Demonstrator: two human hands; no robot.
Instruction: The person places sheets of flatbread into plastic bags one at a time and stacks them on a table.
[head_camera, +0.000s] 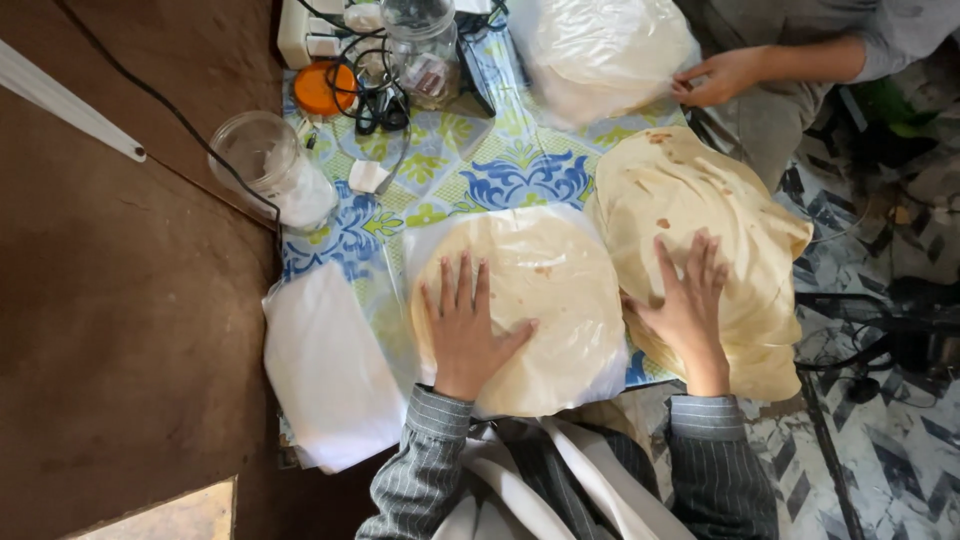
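The left hand lies flat, fingers spread, on round flatbread in a clear shiny bag. The right hand, fingers spread, presses the bare flatbread pile.

left hand lies palm down, fingers spread toward 12 o'clock, thumb out toward 3 o'clock. right hand lies palm down, fingers fanned toward 12 o'clock, wrist bent slightly. both forearms, in grey striped sleeves, enter from 6 o'clock.
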